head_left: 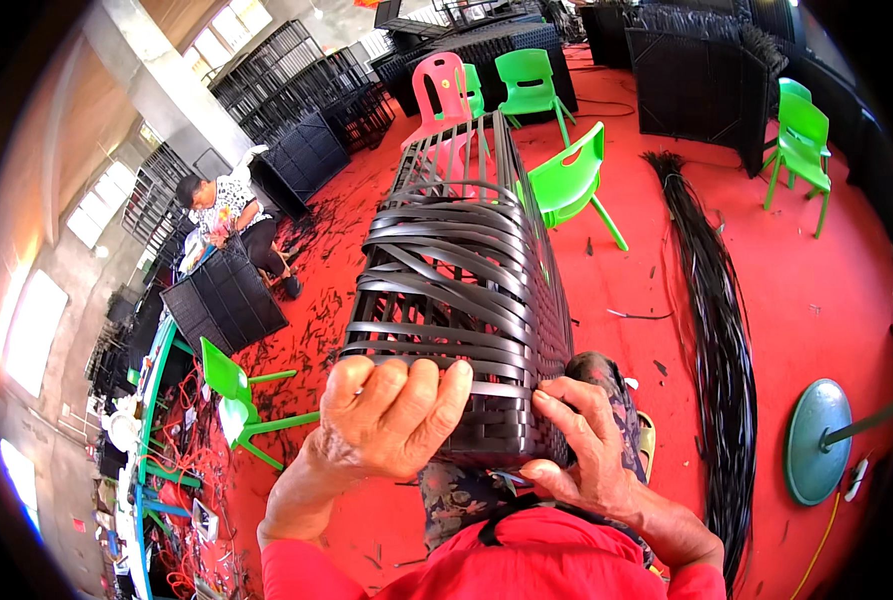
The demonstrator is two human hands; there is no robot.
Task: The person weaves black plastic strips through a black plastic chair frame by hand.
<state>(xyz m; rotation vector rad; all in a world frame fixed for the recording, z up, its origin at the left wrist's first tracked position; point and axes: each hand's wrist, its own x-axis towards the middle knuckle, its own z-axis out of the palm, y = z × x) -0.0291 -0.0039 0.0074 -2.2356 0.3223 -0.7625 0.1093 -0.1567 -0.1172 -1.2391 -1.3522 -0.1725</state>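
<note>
a: how far along does the weaving look?

b: the near end of the frame, the part resting on the person's lap, is closely woven with flat black strips. toward the middle the strips only lie loosely wrapped, with gaps between them. the far end is bare upright bars with nothing woven in. i'd judge it well under half done.

a: and the hands?

b: the left hand is curled over the near left edge of the woven part, fingers pressed together over a strip. the right hand lies on the near right edge, fingers spread, fingertips pushing against the weave. i cannot tell whether it pinches a strip.

a: materials?

b: the strips are glossy, smooth and ribbon-flat, likely plastic. the bars are thin, dark and rigid, the frame long and boxy. a long bundle of black strands lies on the red floor to the right, and short offcuts litter the left side.

a: anything else?

b: green chairs and 1 pink chair stand past the far end, and another person sits at a finished dark basket.
</note>
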